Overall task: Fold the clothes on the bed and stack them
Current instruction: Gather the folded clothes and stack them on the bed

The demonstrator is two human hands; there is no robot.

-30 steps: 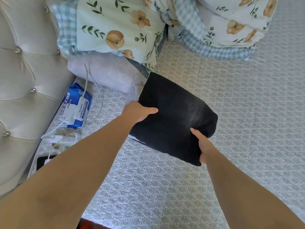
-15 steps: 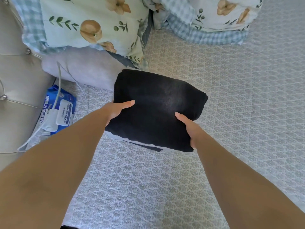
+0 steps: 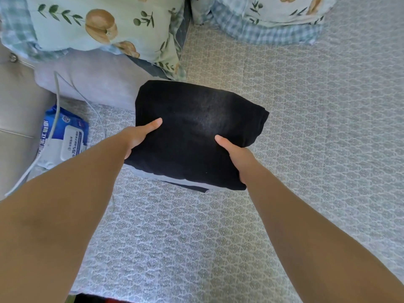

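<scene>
A folded black garment (image 3: 196, 132) lies on top of a light blue folded piece (image 3: 161, 177) whose near edge peeks out beneath it, on the patterned bed cover (image 3: 306, 127). My left hand (image 3: 140, 134) grips the garment's left edge, thumb on top and fingers hidden underneath. My right hand (image 3: 238, 158) grips its near right edge the same way, thumb lying on the black cloth.
Floral pillows (image 3: 105, 25) and a floral quilt (image 3: 273, 16) lie at the head of the bed. A grey cushion (image 3: 91, 79) sits left of the stack. A blue wet-wipes pack (image 3: 63, 138) and a white cable (image 3: 56, 101) lie by the padded headboard (image 3: 15, 110).
Both hands have carried the black garment down onto the light blue piece near the grey cushion. The grip on both edges is unchanged.
</scene>
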